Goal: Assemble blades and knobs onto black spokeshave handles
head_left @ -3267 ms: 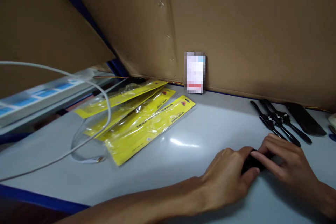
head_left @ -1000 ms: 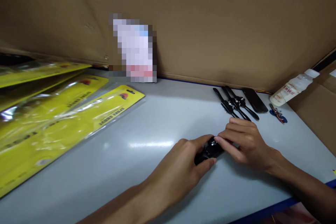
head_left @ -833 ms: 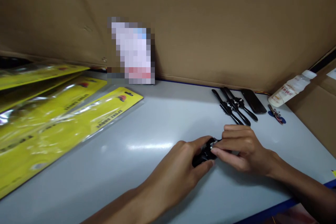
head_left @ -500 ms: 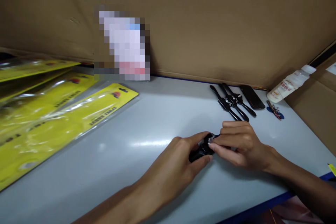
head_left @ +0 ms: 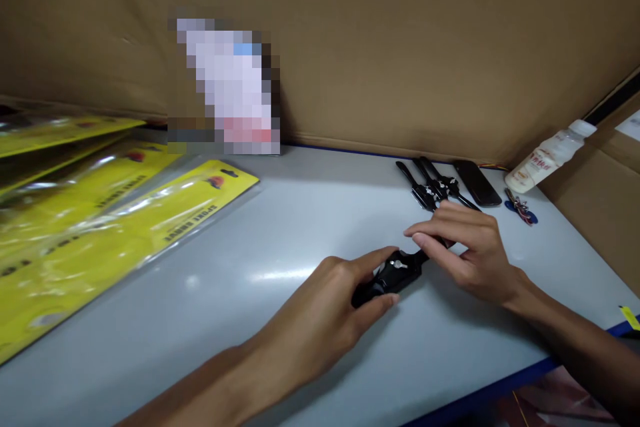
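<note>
A black hand tool with a small silver screw [head_left: 395, 272] lies on the pale grey table [head_left: 280, 240] between my hands. My left hand [head_left: 333, 317] pinches its near end between thumb and fingers. My right hand [head_left: 463, 247] grips the far handle, fingertips on top of it. Just behind my right hand lie more black tools of the same kind [head_left: 430, 187], crossed over each other.
Several yellow plastic packages [head_left: 110, 220] spread over the left of the table. A cardboard wall [head_left: 400, 47] closes the back. A black flat phone-like object [head_left: 477, 183], a key bunch [head_left: 520, 207] and a white bottle [head_left: 547, 157] lie at the far right. A blurred card [head_left: 227, 87] leans on the cardboard.
My right hand has slid outward along the tool, so the black body with its screw shows between my hands. The view drifted slightly to the right.
</note>
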